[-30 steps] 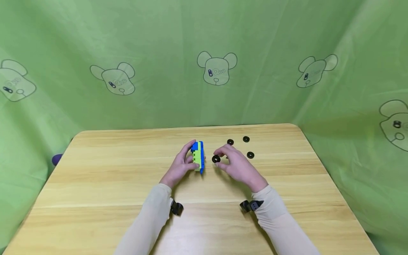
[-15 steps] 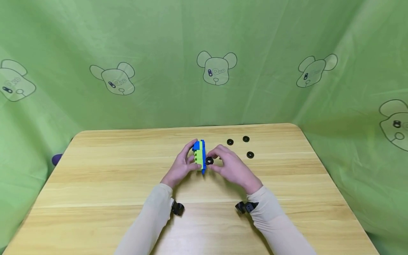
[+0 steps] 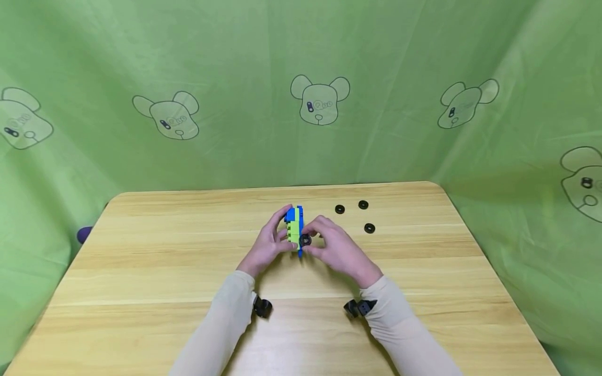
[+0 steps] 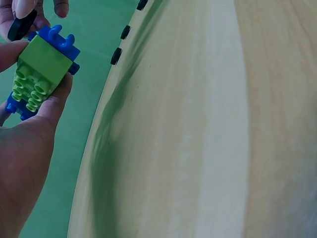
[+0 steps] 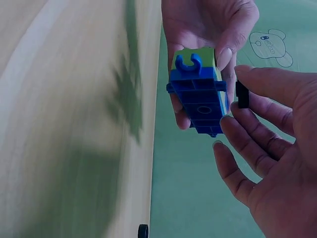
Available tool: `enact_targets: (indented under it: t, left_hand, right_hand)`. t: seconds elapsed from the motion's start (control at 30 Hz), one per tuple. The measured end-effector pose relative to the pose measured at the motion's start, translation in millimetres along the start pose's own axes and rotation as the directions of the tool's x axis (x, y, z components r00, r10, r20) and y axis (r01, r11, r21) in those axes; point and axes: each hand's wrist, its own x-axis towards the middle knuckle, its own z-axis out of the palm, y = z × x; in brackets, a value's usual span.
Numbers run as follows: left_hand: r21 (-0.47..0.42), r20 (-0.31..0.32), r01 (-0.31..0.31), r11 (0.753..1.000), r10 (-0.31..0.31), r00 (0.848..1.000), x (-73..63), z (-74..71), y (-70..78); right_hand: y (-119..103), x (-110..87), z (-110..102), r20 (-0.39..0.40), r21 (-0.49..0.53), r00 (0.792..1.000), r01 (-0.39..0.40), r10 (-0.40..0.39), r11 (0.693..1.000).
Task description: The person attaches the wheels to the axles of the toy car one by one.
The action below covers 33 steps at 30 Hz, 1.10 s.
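My left hand [image 3: 263, 248] grips a toy block car [image 3: 294, 228], tipped on its side. Lime green studded blocks [image 4: 47, 59] sit on its blue base [image 5: 200, 101], which has a hook [image 5: 188, 64] at one end and short axle pegs at the sides. Between thumb and fingers, my right hand [image 3: 342, 250] pinches a black wheel [image 3: 305, 240]. In the right wrist view that wheel is held beside a blue peg [image 5: 221, 86], with a small gap between them. Part of the car's far end is hidden by the left hand.
Three more black wheels lie flat on the wooden table [image 3: 164, 271], beyond the right hand: a near one [image 3: 369, 228], a left one [image 3: 339, 209] and a far one [image 3: 363, 204]. Green curtains [image 3: 235, 146] hang behind and at both sides.
My right hand has carried the wheel left, from apart on the right to close against the car's blue side. The left hand has shifted slightly right with the car.
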Motion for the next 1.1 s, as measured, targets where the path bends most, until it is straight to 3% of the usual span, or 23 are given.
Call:
enact_targets:
  t: [0.3,0.8,1.1]
  left_hand:
    - [-0.062,0.015,-0.022,0.998,0.023,1.0,-1.0,0.9,0.4]
    - [-0.039,-0.001,-0.043,0.998,0.043,0.999,-0.4,2.5,-3.4]
    - [-0.046,-0.006,-0.053,0.998,0.053,0.999,-1.3,0.9,-2.4]
  right_hand:
    - [2.7,0.1,4.3,-0.009,-0.009,1.0,0.003,-0.003,1.0]
    - [-0.3,-0.2,7.1,-0.005,-0.055,1.0,0.023,-0.023,0.998]
    - [3.3,-1.3,8.5,-0.022,0.113,0.999,-0.037,0.039,0.993]
